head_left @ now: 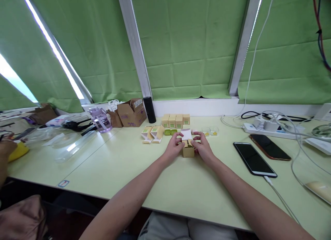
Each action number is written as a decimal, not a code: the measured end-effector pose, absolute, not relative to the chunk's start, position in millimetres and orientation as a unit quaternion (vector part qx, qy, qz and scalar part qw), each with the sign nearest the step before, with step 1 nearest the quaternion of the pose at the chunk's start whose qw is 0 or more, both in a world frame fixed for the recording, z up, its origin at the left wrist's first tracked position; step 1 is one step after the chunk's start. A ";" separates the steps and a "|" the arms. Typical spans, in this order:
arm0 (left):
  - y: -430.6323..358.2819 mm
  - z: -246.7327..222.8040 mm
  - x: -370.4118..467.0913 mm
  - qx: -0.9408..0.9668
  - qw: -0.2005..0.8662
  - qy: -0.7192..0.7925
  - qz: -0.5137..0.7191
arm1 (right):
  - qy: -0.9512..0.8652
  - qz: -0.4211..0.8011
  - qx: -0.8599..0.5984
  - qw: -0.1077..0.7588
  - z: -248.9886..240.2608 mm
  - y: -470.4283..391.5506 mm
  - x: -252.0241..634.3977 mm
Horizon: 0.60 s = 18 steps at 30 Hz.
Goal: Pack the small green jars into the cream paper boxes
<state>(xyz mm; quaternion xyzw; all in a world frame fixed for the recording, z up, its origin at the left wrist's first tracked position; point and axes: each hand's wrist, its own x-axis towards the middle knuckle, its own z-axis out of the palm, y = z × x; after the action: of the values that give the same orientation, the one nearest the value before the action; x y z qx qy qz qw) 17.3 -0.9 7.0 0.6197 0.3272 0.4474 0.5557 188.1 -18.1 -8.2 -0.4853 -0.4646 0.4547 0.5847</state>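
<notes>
A small brown cardboard box [188, 151] stands on the table between my two hands, its top flaps partly folded in. My left hand [174, 145] grips its left side, fingers curved over the top. On the other side my right hand [203, 147] holds the box with bent fingers. Just behind it lies a white paper piece [186, 133]. Two small green containers [170, 132] are behind my left hand, and clear round cups with yellow bits [210, 131] lie behind my right hand. Several closed small boxes [175, 120] stand in a row farther back.
Two folded cardboard inserts [152, 134], a black cylinder [149, 110], an open carton [131, 113] and a purple bottle [100, 119] are to the left. Two phones [254, 159], cables and a power strip [271, 130] lie right. Another person's hand [6, 147] shows far left.
</notes>
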 end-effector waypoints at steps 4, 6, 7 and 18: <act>-0.2 5.7 17.0 0.619 0.555 0.331 0.447 | -0.472 0.452 -0.488 0.578 -10.6 -16.4 188.5; -0.5 5.9 16.9 0.618 0.554 0.333 0.447 | -0.475 0.451 -0.491 0.575 -11.3 -15.8 189.0; -0.8 6.2 17.0 0.618 0.554 0.333 0.447 | -0.476 0.449 -0.492 0.574 -11.6 -15.6 189.2; 2.8 1.7 16.7 0.630 0.522 0.342 0.462 | -0.489 0.438 -0.501 0.565 -10.9 -14.1 190.6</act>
<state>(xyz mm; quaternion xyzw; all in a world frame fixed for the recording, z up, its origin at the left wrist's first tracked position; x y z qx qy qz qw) 16.7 2.8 1.7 0.6303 0.3416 0.4624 0.5217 190.6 -14.1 -10.9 -0.5007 -0.4887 0.4377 0.5647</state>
